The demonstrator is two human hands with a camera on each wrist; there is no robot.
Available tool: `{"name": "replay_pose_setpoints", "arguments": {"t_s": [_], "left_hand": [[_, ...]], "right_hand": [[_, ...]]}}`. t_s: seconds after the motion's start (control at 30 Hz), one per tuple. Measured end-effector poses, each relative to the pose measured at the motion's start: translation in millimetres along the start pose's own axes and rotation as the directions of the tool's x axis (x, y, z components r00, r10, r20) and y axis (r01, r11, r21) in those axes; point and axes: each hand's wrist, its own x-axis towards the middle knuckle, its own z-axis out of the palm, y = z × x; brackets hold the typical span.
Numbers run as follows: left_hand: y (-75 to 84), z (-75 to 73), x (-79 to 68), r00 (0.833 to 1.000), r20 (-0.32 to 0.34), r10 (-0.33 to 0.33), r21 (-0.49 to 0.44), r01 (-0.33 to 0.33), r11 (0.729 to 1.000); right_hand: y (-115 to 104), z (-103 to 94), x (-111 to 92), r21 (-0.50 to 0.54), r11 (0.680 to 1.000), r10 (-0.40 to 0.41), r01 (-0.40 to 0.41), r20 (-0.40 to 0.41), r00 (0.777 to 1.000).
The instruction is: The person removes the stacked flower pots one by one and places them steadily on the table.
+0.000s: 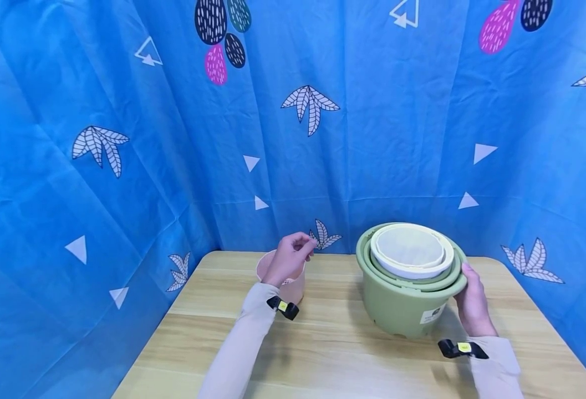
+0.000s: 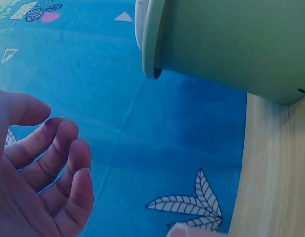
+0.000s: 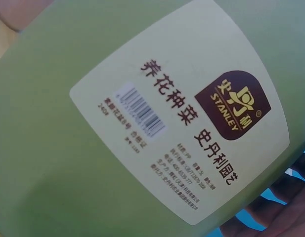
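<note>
A large green flower pot (image 1: 397,307) stands at the right of the table with a smaller green pot (image 1: 424,287) and white pots (image 1: 447,260) nested inside it. My right hand (image 1: 474,305) grips its right side by the rim; the right wrist view shows fingers (image 3: 271,210) past the pot's edge, beside a printed label (image 3: 182,123). My left hand (image 1: 290,256) is above a pink pot (image 1: 295,291), covering part of it. In the left wrist view its fingers (image 2: 58,173) are loosely curled, with nothing between them and the thumb.
The wooden table (image 1: 322,354) ends at a blue patterned curtain (image 1: 372,138) behind it and on both sides. A stretch of tabletop separates the pink pot from the green pot stack.
</note>
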Motion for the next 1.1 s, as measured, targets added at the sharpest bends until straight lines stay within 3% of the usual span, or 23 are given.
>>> {"name": "replay_pose_setpoints", "arguments": {"t_s": [0.3, 0.7, 1.1], "left_hand": [[13.9, 16.5, 11.4, 0.996, 0.073, -0.050, -0.019, 0.051, 0.999], [30.7, 35.8, 28.6, 0.988, 0.151, -0.036, 0.125, 0.017, 0.992], [44.2, 65.0, 43.2, 0.975, 0.209, -0.071, 0.172, 0.035, 0.985]], "right_hand": [[1, -1.7, -2, -0.009, 1.000, -0.002, 0.003, 0.009, 1.000], [0, -1.3, -3, -0.017, 1.000, 0.003, -0.003, 0.014, 1.000], [-2, -0.1, -3, -0.026, 1.000, 0.013, -0.013, -0.004, 1.000]]}}
